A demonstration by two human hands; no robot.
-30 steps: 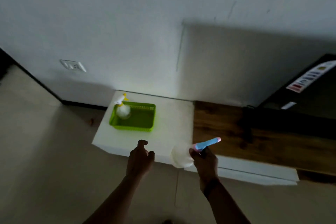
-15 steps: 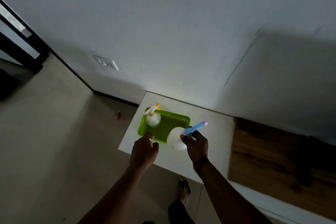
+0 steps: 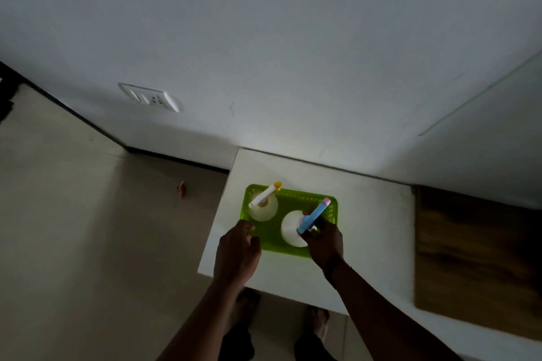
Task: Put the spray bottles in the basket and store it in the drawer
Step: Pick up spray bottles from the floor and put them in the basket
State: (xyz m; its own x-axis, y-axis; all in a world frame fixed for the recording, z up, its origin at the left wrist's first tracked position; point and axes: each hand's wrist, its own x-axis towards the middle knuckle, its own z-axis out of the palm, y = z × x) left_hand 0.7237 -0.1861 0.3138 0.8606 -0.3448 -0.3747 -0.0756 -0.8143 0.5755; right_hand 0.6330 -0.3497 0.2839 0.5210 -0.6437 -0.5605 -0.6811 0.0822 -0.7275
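Head view looks steeply down on a white tabletop [image 3: 366, 228] where the green basket [image 3: 293, 196] sits near the left edge, its long axis running left to right across the person's front. The yellow-nozzle spray bottle [image 3: 264, 208] stands upright in the basket's left half. The right hand [image 3: 324, 240] is closed around the neck of the blue-nozzle spray bottle [image 3: 293, 231], whose round white body sits over the right half of the basket; whether its base touches the basket floor I cannot tell. The left hand [image 3: 237, 249] hovers at the basket's near-left corner, fingers loosely curled and holding nothing, just beside the rim, contact unclear. Both hands lie directly on the near side of the basket, one toward each end, so once the bottle is released a two-handed lift along the long axis looks natural. No drawer is visible.
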